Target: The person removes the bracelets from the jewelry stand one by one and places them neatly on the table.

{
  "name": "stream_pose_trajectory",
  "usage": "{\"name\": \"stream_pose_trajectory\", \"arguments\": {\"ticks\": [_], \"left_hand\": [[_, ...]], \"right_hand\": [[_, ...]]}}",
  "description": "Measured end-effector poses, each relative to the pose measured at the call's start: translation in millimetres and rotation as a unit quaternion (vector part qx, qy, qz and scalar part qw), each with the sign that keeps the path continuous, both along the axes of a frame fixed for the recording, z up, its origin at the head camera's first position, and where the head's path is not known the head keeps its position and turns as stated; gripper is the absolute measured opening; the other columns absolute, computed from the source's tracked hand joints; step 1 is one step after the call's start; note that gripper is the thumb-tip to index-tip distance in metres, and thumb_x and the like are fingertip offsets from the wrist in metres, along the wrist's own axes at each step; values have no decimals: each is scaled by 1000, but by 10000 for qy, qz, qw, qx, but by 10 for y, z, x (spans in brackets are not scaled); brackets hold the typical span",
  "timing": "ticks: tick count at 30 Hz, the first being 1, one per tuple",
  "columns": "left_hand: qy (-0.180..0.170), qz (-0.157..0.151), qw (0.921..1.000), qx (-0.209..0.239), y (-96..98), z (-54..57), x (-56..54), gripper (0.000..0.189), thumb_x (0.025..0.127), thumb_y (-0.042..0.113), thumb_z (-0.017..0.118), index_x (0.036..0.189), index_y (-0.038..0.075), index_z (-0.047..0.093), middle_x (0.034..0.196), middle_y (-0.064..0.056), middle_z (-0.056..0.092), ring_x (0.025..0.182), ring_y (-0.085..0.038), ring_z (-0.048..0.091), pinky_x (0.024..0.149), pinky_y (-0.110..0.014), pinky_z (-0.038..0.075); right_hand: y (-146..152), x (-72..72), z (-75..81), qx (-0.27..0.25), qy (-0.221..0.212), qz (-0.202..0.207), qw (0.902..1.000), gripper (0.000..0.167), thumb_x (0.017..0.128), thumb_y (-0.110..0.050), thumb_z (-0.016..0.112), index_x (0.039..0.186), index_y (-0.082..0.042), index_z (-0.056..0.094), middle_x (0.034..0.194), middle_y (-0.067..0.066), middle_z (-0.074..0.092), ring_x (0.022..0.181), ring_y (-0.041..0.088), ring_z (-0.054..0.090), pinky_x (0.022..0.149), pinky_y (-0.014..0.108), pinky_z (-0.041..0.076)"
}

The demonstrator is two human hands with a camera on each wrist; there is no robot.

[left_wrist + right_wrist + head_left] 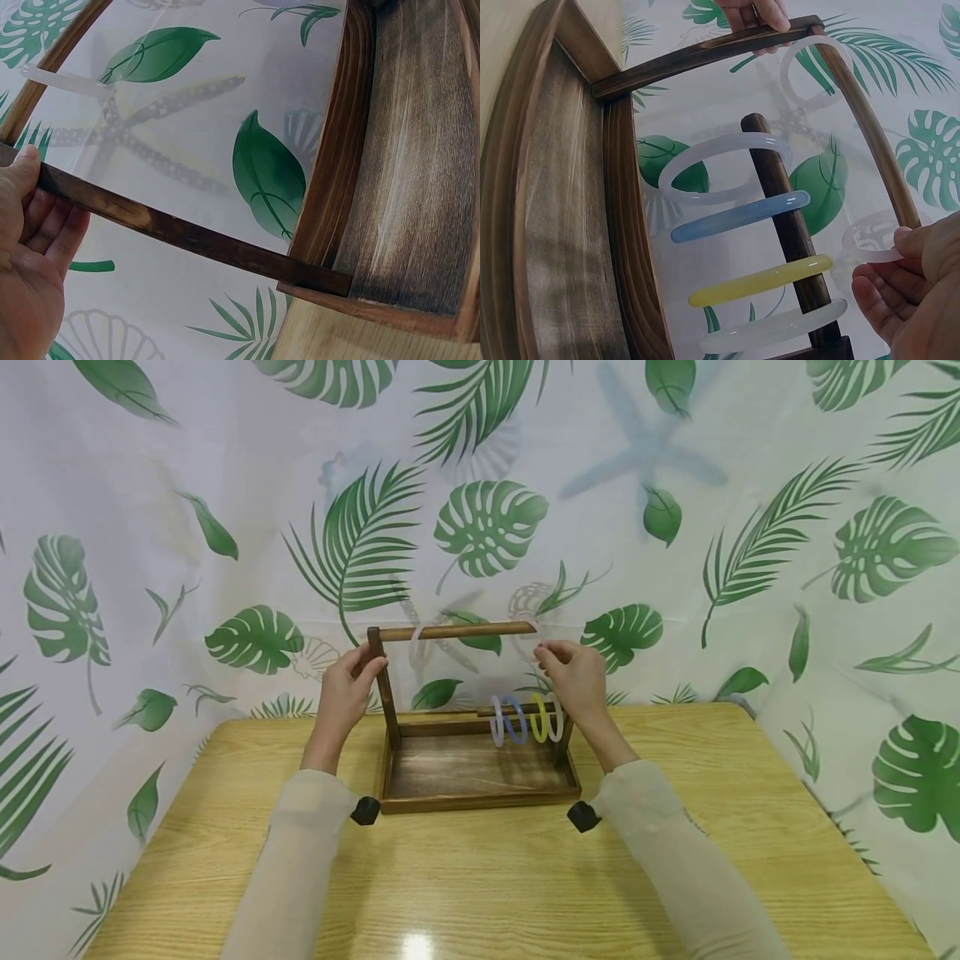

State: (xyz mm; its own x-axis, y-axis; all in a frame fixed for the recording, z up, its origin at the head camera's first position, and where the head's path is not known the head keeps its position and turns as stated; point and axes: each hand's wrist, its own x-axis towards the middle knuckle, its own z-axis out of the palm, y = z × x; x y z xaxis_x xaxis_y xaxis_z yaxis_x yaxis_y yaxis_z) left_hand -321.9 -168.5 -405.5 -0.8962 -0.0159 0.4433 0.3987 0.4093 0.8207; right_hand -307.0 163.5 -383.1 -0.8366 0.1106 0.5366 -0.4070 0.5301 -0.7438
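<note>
A wooden bangle rack has a tray base, a left post and an upper bar. My left hand grips the post near its top, thumb on one side and fingers on the other. At the upper bar's free end, my right hand pinches a clear pinkish bangle, which encircles the bar tip in the right wrist view. Another clear bangle hangs near the bar's left end. The lower peg carries lavender, blue, yellow and whitish bangles.
The rack stands on a wood-grain table, toward its back edge. Behind it hangs a white cloth printed with green leaves. A black piece sits by the left cuff, and another black piece by the right cuff.
</note>
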Motion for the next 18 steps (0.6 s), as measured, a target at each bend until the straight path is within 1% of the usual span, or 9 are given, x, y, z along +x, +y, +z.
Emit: {"name": "stream_pose_trajectory", "arguments": {"ticks": [8, 12, 18], "left_hand": [[26, 1, 10000, 9, 4, 3, 3, 40, 105, 17, 64, 137, -7, 62, 120, -27, 69, 108, -38, 66, 96, -49, 51], [27, 8, 10000, 23, 5, 4, 6, 40, 104, 16, 65, 136, -8, 62, 119, -27, 69, 107, -38, 66, 95, -49, 51], [-9, 1, 10000, 22, 3, 5, 10, 40, 105, 17, 64, 137, -7, 62, 119, -27, 69, 107, -38, 66, 95, -49, 51]], "right_hand": [[44, -14, -19, -63, -1, 51, 10000, 21, 99, -8, 70, 111, 10, 76, 97, 22, 76, 81, 36, 74, 59, 10, 45], [59, -20, -14, -113, 13, 30, 9999, 21, 99, -7, 71, 111, 10, 76, 97, 23, 76, 81, 37, 74, 61, 8, 46], [85, -22, -8, -183, -87, -48, 9998, 22, 99, -8, 71, 111, 9, 76, 96, 23, 76, 81, 37, 74, 61, 8, 46]]}}
